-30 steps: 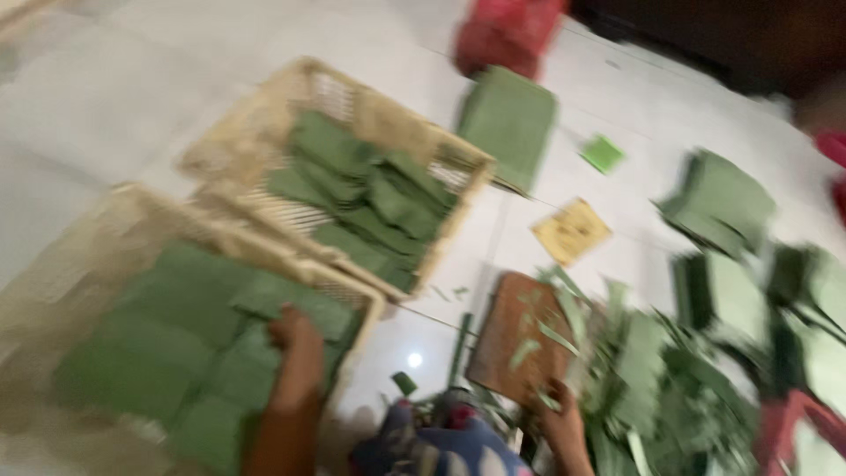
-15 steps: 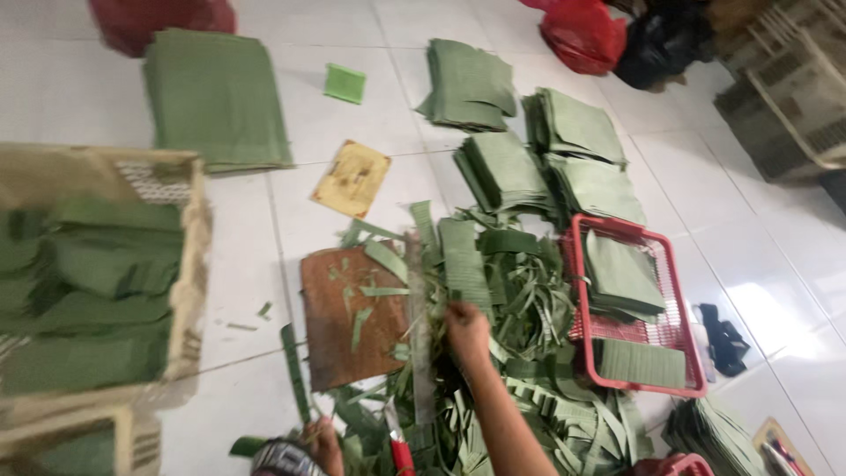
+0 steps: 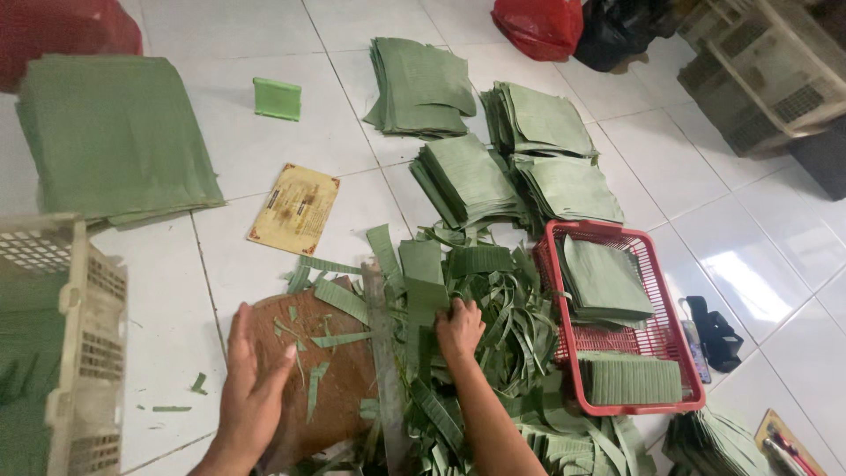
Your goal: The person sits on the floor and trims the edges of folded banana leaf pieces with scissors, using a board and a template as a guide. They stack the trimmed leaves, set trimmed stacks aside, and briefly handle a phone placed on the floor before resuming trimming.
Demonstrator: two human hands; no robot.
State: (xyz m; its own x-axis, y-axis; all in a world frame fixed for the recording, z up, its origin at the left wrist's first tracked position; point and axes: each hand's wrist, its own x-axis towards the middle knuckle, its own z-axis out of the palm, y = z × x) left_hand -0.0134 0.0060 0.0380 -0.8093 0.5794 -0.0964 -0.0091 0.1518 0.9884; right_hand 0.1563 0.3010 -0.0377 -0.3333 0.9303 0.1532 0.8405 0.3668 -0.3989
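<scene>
Leaf scraps point(image 3: 476, 300) are heaped on the floor just right of the brown cutting board point(image 3: 339, 379), between it and the red basket point(image 3: 661, 335). From the left I see a cream crate point(image 3: 84, 353), then my left hand point(image 3: 251, 388) flat and open on the board, then my right hand point(image 3: 458, 328) curled into the scraps, grabbing a bunch

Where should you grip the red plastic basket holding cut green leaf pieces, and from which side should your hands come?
Grip the red basket by its rim, on the long right-hand edge and the far short edge, coming from above. Those edges border bare floor tiles; the left edge is crowded by the pile of leaf strips.
</scene>
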